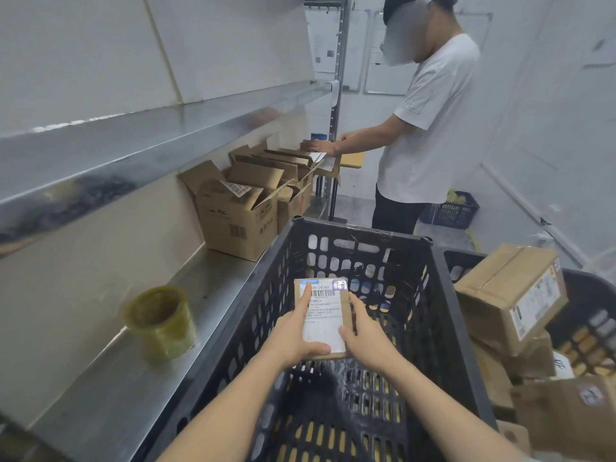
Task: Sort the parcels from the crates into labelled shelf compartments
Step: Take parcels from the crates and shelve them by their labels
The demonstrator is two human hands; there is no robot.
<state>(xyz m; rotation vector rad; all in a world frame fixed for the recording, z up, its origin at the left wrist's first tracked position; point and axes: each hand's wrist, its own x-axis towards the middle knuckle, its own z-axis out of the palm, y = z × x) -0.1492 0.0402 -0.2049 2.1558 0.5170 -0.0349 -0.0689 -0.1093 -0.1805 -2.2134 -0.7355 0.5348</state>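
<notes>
— While you hold the parcel (325,315) over the black crate (360,230), mind that the shelf (216,281) lies to your left. The open cardboard boxes (240,215) on it stand farther along, ahead and left of your hands.

— Agreed, and your left hand (295,336) is the nearer to that shelf. You grip with both. Your left thumb presses over the near end of the label (323,323), with the forefinger laid straight up its left side. Your right hand (365,341) wraps the right edge, thumb on top.

— Your parcel's long side runs straight away from you. I judge you'd carry it forward and leftward, perhaps with the left hand alone.

— You have a small, flat, brown cardboard packet there. Its top is almost covered by the white label, with a barcode near the far end and lines of print below. It looks light and stiff to me.

— I can't read any marking on those boxes from here, so you'd have to check which one fits before letting go.

— Watch the tape roll (160,320) on the shelf beside you too.
</notes>
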